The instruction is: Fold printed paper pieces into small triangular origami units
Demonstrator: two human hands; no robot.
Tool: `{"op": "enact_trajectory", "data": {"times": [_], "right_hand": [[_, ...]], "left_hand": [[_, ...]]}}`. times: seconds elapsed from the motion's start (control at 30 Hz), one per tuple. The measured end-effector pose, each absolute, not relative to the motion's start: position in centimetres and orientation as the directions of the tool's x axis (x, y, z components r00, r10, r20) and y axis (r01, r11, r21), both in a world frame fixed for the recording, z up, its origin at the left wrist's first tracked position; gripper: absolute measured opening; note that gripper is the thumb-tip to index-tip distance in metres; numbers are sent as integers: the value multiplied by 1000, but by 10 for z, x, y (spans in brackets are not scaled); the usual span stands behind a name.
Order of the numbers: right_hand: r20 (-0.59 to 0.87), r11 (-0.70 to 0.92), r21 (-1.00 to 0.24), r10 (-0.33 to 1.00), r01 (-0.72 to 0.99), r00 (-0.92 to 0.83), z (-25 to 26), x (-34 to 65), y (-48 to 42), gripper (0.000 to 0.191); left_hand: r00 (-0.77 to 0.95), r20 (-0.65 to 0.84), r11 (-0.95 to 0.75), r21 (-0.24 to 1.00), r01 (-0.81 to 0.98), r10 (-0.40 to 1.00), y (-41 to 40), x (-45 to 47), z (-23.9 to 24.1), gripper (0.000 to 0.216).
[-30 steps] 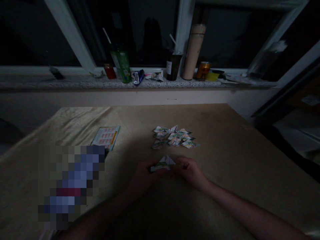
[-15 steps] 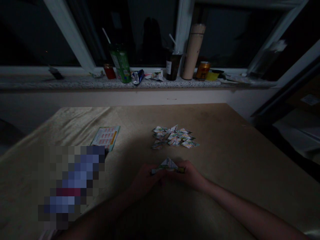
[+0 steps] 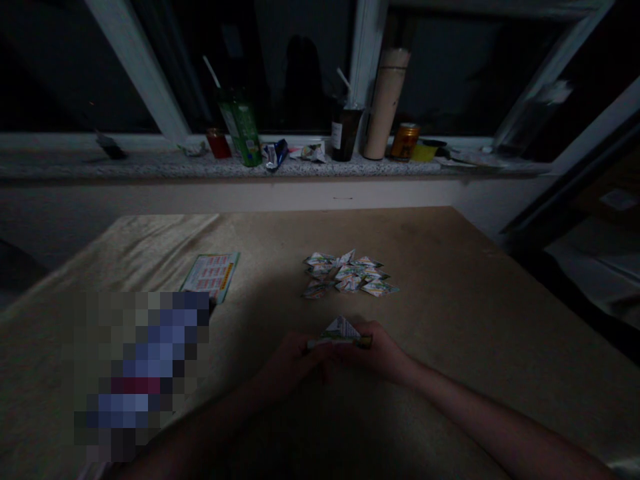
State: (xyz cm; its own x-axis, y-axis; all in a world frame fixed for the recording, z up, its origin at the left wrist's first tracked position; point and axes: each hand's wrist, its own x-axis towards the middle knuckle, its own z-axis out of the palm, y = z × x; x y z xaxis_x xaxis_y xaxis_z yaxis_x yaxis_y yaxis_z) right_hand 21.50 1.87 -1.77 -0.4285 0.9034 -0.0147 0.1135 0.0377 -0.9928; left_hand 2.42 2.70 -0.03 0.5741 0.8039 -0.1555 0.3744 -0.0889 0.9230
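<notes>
A small printed paper piece, folded to a triangular point, is pinched between both my hands just above the tan table. My left hand grips its left end with closed fingers. My right hand grips its right end, fingers curled. Beyond them lies a pile of several similar folded paper pieces. The scene is dim.
A flat printed sheet lies left of the pile, beside a pixelated patch. The window sill behind the table holds a green bottle, a dark cup with a straw, a tall beige tube, a can and wrappers.
Both hands have drawn slightly toward me and closer together on the folded paper, whose point now stands up between them. The pile and sheet have not moved.
</notes>
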Motion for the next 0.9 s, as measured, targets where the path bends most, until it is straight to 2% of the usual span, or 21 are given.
{"op": "enact_trajectory", "data": {"times": [0.33,0.47,0.6,0.77,0.9], "right_hand": [[-78,-158,-983,828,-97,-555,-17,218,21,31],[-50,-155,-978,823,-139,-566,-17,217,20,29],[-51,-147,-980,836,-133,-547,-16,216,21,27],[-32,-91,-990,880,-103,-474,-16,218,22,28],[-17,-19,-1000,911,-1,-413,-21,220,22,31]], "left_hand": [[667,-48,-178,947,267,743,23,24,-6,61],[630,-102,-91,959,268,770,21,26,-8,62],[589,-210,47,959,279,781,21,27,-9,59],[523,-190,64,966,250,831,24,26,-8,50],[476,-226,77,947,312,850,24,26,-6,50]]}}
